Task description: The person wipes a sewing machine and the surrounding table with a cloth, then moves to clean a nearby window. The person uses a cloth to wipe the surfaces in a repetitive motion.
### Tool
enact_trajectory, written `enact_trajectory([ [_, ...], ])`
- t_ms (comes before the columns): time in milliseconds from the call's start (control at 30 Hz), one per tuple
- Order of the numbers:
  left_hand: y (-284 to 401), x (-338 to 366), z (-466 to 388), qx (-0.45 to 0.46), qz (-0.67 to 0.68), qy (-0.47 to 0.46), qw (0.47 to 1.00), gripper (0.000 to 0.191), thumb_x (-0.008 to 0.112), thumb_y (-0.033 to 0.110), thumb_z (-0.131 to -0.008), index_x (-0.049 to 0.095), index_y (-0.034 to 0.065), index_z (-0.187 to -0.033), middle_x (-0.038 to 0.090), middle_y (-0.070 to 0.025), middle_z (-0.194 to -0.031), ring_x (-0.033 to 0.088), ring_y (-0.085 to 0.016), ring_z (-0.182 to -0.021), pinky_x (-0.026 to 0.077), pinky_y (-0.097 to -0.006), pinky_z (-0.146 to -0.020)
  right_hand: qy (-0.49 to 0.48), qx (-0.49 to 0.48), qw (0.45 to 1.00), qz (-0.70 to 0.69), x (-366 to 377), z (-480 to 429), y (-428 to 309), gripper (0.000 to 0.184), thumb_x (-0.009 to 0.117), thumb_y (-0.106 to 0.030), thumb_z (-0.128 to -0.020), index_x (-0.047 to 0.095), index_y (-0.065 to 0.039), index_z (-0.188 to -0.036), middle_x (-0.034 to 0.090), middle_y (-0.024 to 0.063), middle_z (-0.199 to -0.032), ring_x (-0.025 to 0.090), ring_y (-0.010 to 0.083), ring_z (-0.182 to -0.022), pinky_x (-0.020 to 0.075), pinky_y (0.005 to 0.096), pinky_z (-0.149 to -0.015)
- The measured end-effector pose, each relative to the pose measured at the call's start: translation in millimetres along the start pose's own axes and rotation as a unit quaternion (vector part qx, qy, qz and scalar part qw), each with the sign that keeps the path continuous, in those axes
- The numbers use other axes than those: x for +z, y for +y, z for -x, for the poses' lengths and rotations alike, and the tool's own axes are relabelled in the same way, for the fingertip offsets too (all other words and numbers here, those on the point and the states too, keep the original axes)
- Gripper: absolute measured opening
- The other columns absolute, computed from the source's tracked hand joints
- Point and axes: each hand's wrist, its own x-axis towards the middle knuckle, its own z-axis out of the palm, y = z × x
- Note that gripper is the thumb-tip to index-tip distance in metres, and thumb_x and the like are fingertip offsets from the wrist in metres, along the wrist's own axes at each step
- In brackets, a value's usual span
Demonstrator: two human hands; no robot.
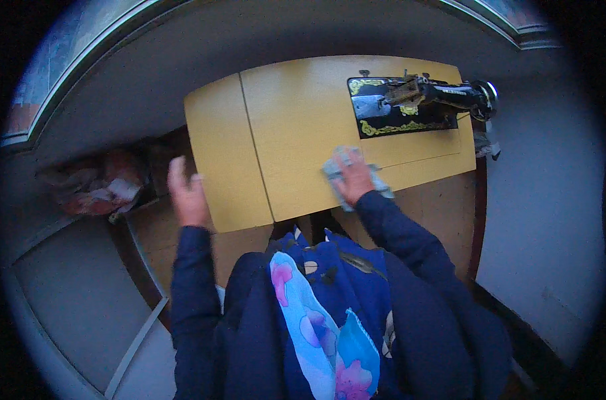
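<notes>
My right hand point(354, 177) presses a light grey-blue cloth point(336, 172) onto the yellow wooden top of a sewing machine table point(303, 135), close to its front edge. The cloth spreads out under the palm and past the wrist side. My left hand point(187, 195) is just beside the table's left edge, fingers apart and holding nothing. At the right rear of the top sits a black sewing machine point(448, 95) with gold ornament on its bed and a handwheel at its right end.
A seam crosses the tabletop at left. Bundled bags point(103, 185) lie beyond the table's left side. A pale wall point(538, 190) stands close on the right, and a window frame point(48, 107) is at upper left. A floral blue scarf point(308, 320) hangs down my front.
</notes>
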Motion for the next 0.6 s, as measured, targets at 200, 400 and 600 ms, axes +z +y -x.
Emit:
enact_trajectory([
  [200,68.0,152.1,18.4,0.150,-0.320,-0.240,0.904,0.064,0.057,0.031,-0.086,0.033,0.0154,-0.142,0.024,-0.0119,-0.150,0.020,-0.029,-0.139,0.013,-0.0471,-0.113,0.027,0.020,0.999,0.032,-20.0,-33.4,41.2,0.062,0.060,-0.032,-0.082,0.039,-0.012,-0.137,0.028,0.0186,-0.146,0.028,0.0365,-0.134,0.0209,0.0474,-0.111],
  [400,62.4,190.0,25.9,0.101,-0.409,-0.248,0.872,0.064,0.051,0.041,-0.088,0.031,0.0181,-0.144,0.020,-0.0076,-0.152,0.016,-0.026,-0.141,0.009,-0.0451,-0.114,0.162,0.199,0.966,0.027,-64.4,-54.7,121.0,0.062,0.055,-0.033,-0.086,0.033,-0.009,-0.140,0.024,0.0200,-0.147,0.027,0.0373,-0.134,0.0205,0.0476,-0.110],
  [600,53.4,191.2,29.6,0.119,-0.427,-0.224,0.868,0.066,0.052,0.042,-0.086,0.030,0.0191,-0.144,0.021,-0.0068,-0.152,0.016,-0.025,-0.141,0.009,-0.0454,-0.114,0.056,-0.048,0.997,-0.012,-36.3,-38.3,48.2,0.063,0.058,-0.029,-0.083,0.035,-0.011,-0.138,0.031,0.0183,-0.144,0.029,0.0375,-0.132,0.0218,0.0484,-0.110],
])
